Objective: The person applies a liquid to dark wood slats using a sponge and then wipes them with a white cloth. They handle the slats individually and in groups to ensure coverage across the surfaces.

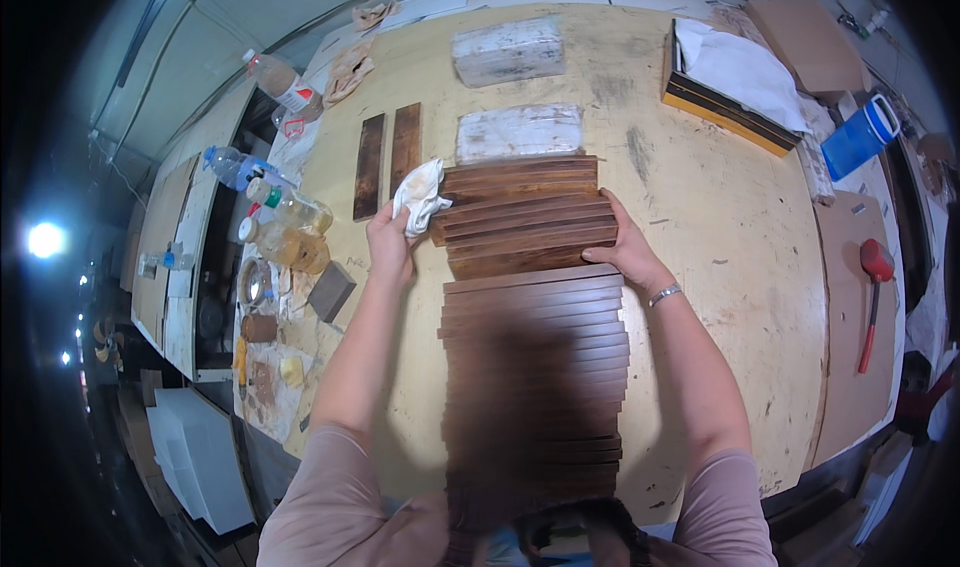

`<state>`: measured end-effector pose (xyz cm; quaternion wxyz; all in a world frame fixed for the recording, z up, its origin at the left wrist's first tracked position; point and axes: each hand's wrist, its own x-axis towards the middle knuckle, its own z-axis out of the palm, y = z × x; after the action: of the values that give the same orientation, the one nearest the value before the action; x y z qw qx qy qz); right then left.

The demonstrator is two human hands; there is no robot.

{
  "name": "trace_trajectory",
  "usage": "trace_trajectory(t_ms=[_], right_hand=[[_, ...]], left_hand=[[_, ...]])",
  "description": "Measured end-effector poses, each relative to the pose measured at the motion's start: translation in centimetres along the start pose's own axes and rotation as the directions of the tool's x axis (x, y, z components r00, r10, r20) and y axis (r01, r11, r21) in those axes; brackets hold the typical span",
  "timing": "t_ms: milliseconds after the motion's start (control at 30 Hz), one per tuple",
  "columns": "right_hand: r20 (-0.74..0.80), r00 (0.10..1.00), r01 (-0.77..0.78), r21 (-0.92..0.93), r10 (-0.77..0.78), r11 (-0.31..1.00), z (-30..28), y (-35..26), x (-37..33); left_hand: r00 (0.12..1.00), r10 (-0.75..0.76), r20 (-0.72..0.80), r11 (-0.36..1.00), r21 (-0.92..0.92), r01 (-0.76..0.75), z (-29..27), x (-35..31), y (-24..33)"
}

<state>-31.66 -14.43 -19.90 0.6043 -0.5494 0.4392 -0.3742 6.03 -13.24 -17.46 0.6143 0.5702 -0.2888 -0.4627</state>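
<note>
A crumpled white cloth (pixel 420 195) is pinched in my left hand (pixel 388 242), at the left end of a group of dark brown wooden slats (pixel 530 229). My right hand (pixel 635 247) closes on the right end of that group, thumb on the near side and fingers at the far side. More slats (pixel 525 172) lie just beyond, against a wrapped white block (pixel 520 132). Nearer my body, a long row of overlapping slats (pixel 535 312) runs down the table, partly in shadow. Two separate wooden strips (pixel 369 167) lie left of the cloth.
Several bottles (pixel 285 207) and a grey block (pixel 332 292) line the left edge. Another wrapped block (pixel 508 52) sits at the back. On the right are a box with white sheeting (pixel 735 102), a blue jug (pixel 860 137) and a red mallet (pixel 876 267).
</note>
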Motion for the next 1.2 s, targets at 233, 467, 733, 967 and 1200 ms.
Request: trace_trajectory(t_ms=[233, 467, 733, 967, 1200], right_hand=[[0.001, 0.975, 0.204, -0.419, -0.224, 0.885, -1.9, 0.0, 1.2], [0.076, 0.997, 0.027, -0.438, 0.007, 0.899, -1.8, -0.7, 2.2], [-0.005, 0.995, 0.082, -0.483, -0.097, 0.872, -1.2, 0.2, 1.9], [-0.003, 0.998, 0.058, -0.477, -0.067, 0.877, -1.5, 0.3, 1.8], [-0.126, 0.988, 0.019, -0.488, -0.091, 0.872, -1.4, -0.5, 1.3]], left_hand=[[0.957, 0.221, 0.187, 0.950, 0.180, -0.255, 6.9, -1.4, 4.4], [0.510, 0.226, 0.830, 0.372, 0.411, -0.832, 15.9, -2.2, 0.4], [0.876, 0.409, 0.255, 0.479, 0.758, -0.444, 4.7, 1.8, 0.3], [0.992, 0.122, 0.001, 0.935, 0.336, -0.116, 4.6, 1.7, -3.1], [0.809, 0.498, 0.313, 0.483, 0.675, -0.558, 8.5, 0.5, 0.6]])
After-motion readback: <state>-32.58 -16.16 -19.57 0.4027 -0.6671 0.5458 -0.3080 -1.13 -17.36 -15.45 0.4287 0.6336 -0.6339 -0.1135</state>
